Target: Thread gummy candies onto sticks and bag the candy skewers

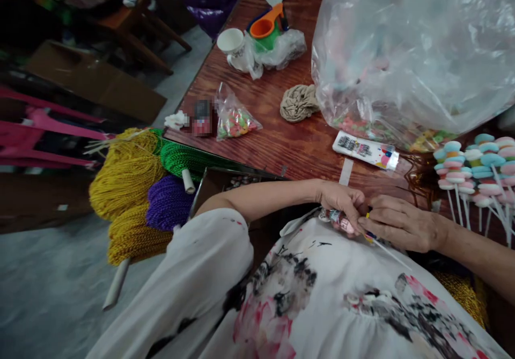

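Close to my lap, at the table's front edge, my left hand [341, 202] is closed around a marshmallow lollipop [345, 224] in a clear printed wrapper. Its white stick [392, 256] points down to the right. My right hand [404, 222] is closed with its fingertips pinched at the wrapper's end, where the stick comes out. A bit of yellow and dark blue shows between the fingers, too small to name. The fingertips partly hide the join. Just beyond the hands lies a pack of printed white wrappers [362, 148].
Several marshmallow sticks [488, 168] stand at the right. A large clear plastic bag [410, 53] fills the back right. A small candy bag [236, 122], a beige cord bundle [298, 103], a paper cup [230, 41] and an orange scoop [263, 26] sit on the table [261, 85]. Yellow cord hanks [126, 187] hang left.
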A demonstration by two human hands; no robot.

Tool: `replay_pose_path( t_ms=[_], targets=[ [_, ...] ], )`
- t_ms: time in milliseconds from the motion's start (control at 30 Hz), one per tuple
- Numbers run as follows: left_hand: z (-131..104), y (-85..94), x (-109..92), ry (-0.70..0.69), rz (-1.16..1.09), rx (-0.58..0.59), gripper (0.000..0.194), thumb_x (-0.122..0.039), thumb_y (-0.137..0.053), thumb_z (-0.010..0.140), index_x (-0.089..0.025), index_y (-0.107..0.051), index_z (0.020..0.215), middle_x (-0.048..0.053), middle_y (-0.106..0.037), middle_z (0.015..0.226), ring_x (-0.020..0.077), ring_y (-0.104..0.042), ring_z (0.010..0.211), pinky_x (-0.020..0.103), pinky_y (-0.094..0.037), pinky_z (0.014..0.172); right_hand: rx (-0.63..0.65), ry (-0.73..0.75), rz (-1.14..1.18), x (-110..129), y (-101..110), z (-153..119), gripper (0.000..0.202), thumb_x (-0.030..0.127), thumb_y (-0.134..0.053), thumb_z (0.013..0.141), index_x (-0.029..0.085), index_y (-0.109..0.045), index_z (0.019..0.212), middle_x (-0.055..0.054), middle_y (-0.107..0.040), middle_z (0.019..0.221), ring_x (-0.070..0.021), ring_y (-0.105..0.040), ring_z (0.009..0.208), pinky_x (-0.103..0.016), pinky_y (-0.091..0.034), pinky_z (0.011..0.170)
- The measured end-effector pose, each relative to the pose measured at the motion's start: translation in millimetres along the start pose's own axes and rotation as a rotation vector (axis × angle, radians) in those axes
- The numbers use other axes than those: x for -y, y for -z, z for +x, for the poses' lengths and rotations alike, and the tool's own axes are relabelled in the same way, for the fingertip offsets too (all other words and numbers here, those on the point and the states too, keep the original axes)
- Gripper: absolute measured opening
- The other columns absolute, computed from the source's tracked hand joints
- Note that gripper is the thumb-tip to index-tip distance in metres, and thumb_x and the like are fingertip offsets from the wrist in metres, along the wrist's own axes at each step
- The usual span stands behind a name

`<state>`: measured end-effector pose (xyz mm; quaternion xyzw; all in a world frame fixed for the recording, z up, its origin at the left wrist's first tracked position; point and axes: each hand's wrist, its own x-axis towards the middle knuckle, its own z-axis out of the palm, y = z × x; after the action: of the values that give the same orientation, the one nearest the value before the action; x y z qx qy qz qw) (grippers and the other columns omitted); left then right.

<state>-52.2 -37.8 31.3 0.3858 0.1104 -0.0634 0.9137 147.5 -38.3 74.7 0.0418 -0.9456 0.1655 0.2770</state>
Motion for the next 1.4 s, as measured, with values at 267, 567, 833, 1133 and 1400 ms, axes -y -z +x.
replay_pose_path(
  t_ms=[267,567,833,1133,1400],
  targets=[
    [5,6.9,1,-0.271,0.293,-0.384,0.047,-0.062,-0.090,0.029,-0.024,-0.069,0.045,0.003,-0.063,0.044,0.0189,-0.052,0.032,0.032,-0.040,0.025,-0.076,0.008,0.021,-3,-12,0,0.016,0.017,-0.051,0.092,0.022,-0.066,0.090,-0.004,-0.067,0.078,-0.0162,-0.061,0.078,-0.033,-0.052,0.072],
    [-13,17.2,1,-0.346,0.387,-0.506,0.047,-0.060,-0.089,0.037,-0.021,-0.066,0.045,0.002,-0.060,0.043,0.0163,-0.052,0.037,0.030,-0.041,0.032,-0.025,-0.120,-0.136,-11,-5,12,0.013,0.017,-0.053,0.088,0.025,-0.059,0.081,-0.001,-0.063,0.071,-0.0168,-0.054,0.069,-0.038,-0.042,0.070],
    [-67,-7.7,-59,-0.422,0.981,-0.832,0.025,-0.040,-0.086,0.057,-0.021,-0.072,0.068,0.000,-0.063,0.067,0.0147,-0.057,0.066,0.024,-0.041,0.060,0.058,-0.439,-0.193,-19,-15,6,0.014,0.011,-0.048,0.083,0.020,-0.059,0.082,-0.005,-0.062,0.072,-0.0195,-0.055,0.070,-0.037,-0.042,0.070],
    [-25,-14.4,-13,-0.587,0.747,-0.854,0.028,-0.043,-0.058,0.088,-0.019,-0.072,0.086,0.006,-0.069,0.088,0.0210,-0.062,0.087,0.034,-0.050,0.083,-0.395,-1.054,0.462,-17,-5,38,0.020,0.031,-0.054,0.088,0.021,-0.053,0.071,0.002,-0.050,0.059,-0.0119,-0.045,0.053,-0.025,-0.039,0.051],
    [-63,-18.0,1,-0.927,0.615,-1.263,0.080,-0.049,-0.082,0.066,-0.029,-0.053,0.138,0.012,-0.046,0.147,0.0299,-0.040,0.138,0.045,-0.039,0.108,-0.402,-1.038,0.781,-23,-48,74,0.026,0.041,-0.058,0.089,0.021,-0.052,0.072,0.002,-0.052,0.064,-0.0117,-0.048,0.058,-0.025,-0.043,0.053]
  ],
)
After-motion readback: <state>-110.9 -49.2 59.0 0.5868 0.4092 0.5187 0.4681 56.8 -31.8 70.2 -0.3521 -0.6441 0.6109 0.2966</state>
